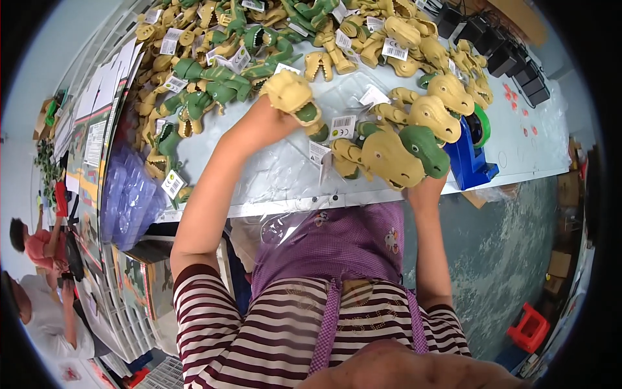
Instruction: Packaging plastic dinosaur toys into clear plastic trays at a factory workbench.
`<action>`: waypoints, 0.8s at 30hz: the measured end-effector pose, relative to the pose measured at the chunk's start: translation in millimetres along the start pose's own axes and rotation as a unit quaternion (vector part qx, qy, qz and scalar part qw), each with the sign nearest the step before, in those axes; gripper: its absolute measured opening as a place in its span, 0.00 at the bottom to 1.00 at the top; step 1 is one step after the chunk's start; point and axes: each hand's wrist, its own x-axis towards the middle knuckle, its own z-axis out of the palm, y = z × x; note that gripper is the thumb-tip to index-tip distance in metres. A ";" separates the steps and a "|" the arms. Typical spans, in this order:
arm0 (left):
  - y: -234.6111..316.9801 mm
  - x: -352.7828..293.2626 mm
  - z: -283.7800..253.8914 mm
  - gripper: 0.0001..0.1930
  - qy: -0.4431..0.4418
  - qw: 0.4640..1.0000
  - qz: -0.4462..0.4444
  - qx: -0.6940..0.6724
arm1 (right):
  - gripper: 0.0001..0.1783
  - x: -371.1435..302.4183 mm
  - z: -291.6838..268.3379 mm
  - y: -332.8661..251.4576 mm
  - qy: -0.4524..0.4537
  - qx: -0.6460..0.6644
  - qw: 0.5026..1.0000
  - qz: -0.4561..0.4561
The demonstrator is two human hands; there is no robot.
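My left hand [267, 124] is closed round a tan toy dinosaur [288, 91], whose open-mouthed head points right over the table. At the front edge, my right hand [426, 188] is beneath a green toy dinosaur head [424, 150] and a larger tan dinosaur head [389, 160]. It seems to grip them from below, though its fingers are hidden behind the toys. Two more tan dinosaurs [435, 120] lie just beyond, heads to the right. White barcode tags [343, 127] hang from the toys.
A heap of tan and green toy dinosaurs [220, 84] covers the table's far and left parts. A blue tape dispenser [472, 165] with green tape stands right of my right hand. Black power adapters [499, 48] line the far right. Clear plastic [133, 194] hangs at left; two people are beyond.
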 end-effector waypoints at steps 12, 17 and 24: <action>-9.2 -1.2 -6.3 0.15 0.047 0.996 -0.077 -0.002 | 0.16 -7.6 -2.3 -13.1 -0.165 0.001 0.986 0.009; -4.6 -8.6 -10.6 0.13 0.044 0.995 -0.084 0.000 | 0.14 -2.5 -10.9 -6.9 -0.212 0.004 0.977 -0.005; -5.8 -26.4 -3.9 0.13 -0.038 0.988 -0.141 0.041 | 0.16 -5.4 -14.0 13.2 -0.214 0.032 0.976 -0.039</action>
